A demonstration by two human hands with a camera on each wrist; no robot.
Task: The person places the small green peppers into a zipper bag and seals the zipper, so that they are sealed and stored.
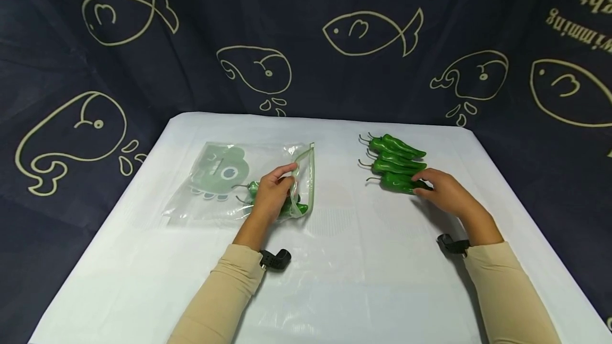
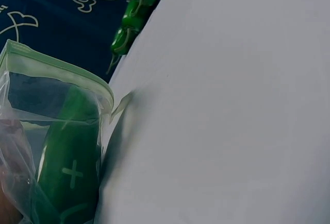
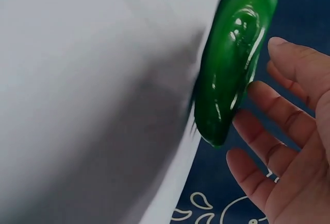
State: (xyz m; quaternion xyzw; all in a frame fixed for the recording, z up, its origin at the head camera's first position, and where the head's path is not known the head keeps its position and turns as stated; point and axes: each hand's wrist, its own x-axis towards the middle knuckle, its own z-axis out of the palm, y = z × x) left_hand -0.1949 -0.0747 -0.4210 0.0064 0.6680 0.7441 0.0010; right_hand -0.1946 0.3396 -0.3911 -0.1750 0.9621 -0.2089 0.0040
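Observation:
A clear zip bag (image 1: pixel 268 155) with a green-edged mouth and a green cartoon print lies on the table's left half. My left hand (image 1: pixel 273 195) grips the bag near its mouth, which gapes to the right. Inside it are green peppers (image 2: pixel 69 167), partly covered by that hand in the head view. My right hand (image 1: pixel 444 191) is at the tip of the nearest green pepper (image 1: pixel 396 182) in a row on the right. In the right wrist view, the fingers are loosely spread beside this pepper (image 3: pixel 232 64), not closed round it.
Several other green peppers (image 1: pixel 389 147) lie close together behind the nearest one, stems to the left. The white tabletop (image 1: pixel 354 280) has its far edge against a dark blue cloth (image 1: pixel 306 89) printed with fish and whales.

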